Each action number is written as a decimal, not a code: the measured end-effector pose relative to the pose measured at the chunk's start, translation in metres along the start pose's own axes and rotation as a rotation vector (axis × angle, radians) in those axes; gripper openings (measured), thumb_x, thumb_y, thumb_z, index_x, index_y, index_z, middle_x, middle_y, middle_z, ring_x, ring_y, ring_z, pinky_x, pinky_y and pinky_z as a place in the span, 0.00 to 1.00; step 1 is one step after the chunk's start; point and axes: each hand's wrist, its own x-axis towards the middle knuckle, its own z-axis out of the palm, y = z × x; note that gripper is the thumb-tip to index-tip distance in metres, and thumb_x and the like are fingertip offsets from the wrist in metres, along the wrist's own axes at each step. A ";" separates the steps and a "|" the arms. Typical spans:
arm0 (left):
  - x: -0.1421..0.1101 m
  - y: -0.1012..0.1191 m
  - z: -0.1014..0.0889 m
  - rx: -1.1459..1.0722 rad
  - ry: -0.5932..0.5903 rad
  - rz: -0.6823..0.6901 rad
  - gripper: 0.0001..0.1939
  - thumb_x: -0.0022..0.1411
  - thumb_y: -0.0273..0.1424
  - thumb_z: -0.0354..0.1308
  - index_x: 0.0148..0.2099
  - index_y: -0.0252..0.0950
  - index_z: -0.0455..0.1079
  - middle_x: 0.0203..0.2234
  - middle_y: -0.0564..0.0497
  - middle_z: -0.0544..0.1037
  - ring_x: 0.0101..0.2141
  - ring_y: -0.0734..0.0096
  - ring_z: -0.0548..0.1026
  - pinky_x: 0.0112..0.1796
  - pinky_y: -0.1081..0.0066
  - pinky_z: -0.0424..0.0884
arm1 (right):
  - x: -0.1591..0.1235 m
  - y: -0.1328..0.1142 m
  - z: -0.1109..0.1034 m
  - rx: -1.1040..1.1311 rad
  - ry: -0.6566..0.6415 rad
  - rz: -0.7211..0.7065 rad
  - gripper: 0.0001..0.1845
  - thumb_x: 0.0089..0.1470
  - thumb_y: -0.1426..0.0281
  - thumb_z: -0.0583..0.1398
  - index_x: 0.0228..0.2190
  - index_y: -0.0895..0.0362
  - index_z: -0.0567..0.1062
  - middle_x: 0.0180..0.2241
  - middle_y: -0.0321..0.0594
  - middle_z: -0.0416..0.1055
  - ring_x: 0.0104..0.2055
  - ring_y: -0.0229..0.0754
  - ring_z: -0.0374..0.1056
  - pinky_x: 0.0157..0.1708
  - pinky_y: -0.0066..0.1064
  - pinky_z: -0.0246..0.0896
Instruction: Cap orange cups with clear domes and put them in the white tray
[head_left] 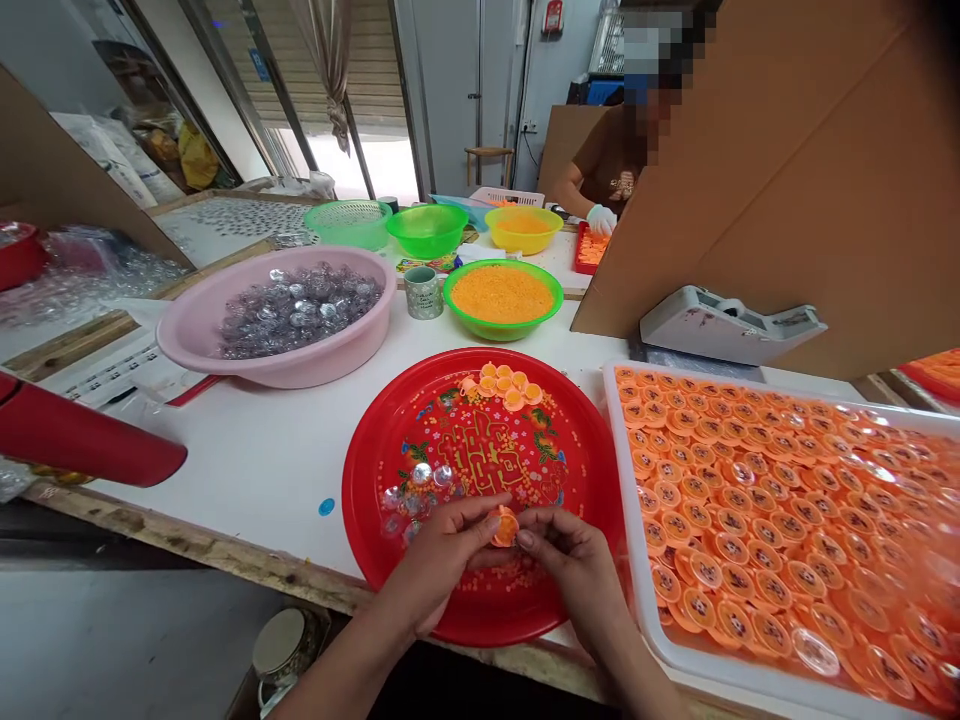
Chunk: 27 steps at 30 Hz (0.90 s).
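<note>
A small round orange plastic piece (504, 527) is pinched between the thumb and fingers of my left hand (442, 555), above the near part of a red patterned tray (592, 480). My right hand (574, 555) is closed at the piece's right edge, thumb and fingertips against it. Several clear domed discs (422, 474) lie on the tray left of my hands. At its far side sits a cluster of orange round pieces (512, 385). What the fingers cover of the held piece is hidden.
To the right, a white tray (634, 560) holds rows of orange discs. Behind stand a pink basin (315, 370) of clear discs, a cup (424, 293) and a green bowl (502, 328) of orange bits. A red cylinder (90, 440) lies left. A gloved co-worker's hand (601, 220) works beyond the cardboard (750, 200).
</note>
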 end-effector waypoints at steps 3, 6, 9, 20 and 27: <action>0.000 -0.008 0.001 0.080 0.044 0.056 0.22 0.57 0.39 0.65 0.52 0.37 0.76 0.48 0.45 0.79 0.48 0.54 0.76 0.50 0.57 0.74 | -0.003 -0.003 0.002 -0.173 0.070 -0.053 0.06 0.48 0.66 0.67 0.29 0.55 0.80 0.26 0.36 0.76 0.29 0.39 0.70 0.31 0.27 0.64; 0.001 -0.015 0.004 0.131 0.038 0.080 0.21 0.60 0.39 0.61 0.54 0.40 0.74 0.50 0.48 0.78 0.51 0.55 0.75 0.52 0.58 0.72 | -0.008 -0.008 0.001 -0.362 0.134 -0.165 0.02 0.51 0.70 0.64 0.29 0.53 0.80 0.27 0.36 0.76 0.29 0.40 0.71 0.31 0.28 0.66; 0.000 -0.018 0.006 0.289 0.014 0.148 0.20 0.61 0.37 0.59 0.56 0.41 0.72 0.51 0.49 0.78 0.51 0.55 0.75 0.53 0.57 0.70 | -0.013 -0.013 -0.001 -0.530 0.131 -0.405 0.07 0.54 0.75 0.61 0.31 0.52 0.79 0.30 0.36 0.77 0.32 0.40 0.72 0.33 0.27 0.67; -0.007 -0.012 0.001 0.407 -0.098 0.183 0.19 0.59 0.29 0.60 0.53 0.43 0.75 0.47 0.50 0.80 0.49 0.56 0.76 0.52 0.60 0.70 | -0.018 -0.022 -0.004 -0.684 -0.025 -0.633 0.09 0.59 0.76 0.58 0.35 0.52 0.77 0.32 0.40 0.74 0.34 0.41 0.71 0.34 0.30 0.68; -0.015 -0.013 0.008 0.207 -0.049 0.216 0.18 0.60 0.27 0.60 0.52 0.45 0.73 0.49 0.52 0.79 0.49 0.64 0.76 0.50 0.68 0.72 | -0.033 -0.017 0.003 -0.615 0.174 -0.584 0.08 0.56 0.78 0.60 0.33 0.52 0.76 0.30 0.36 0.75 0.31 0.38 0.73 0.31 0.26 0.68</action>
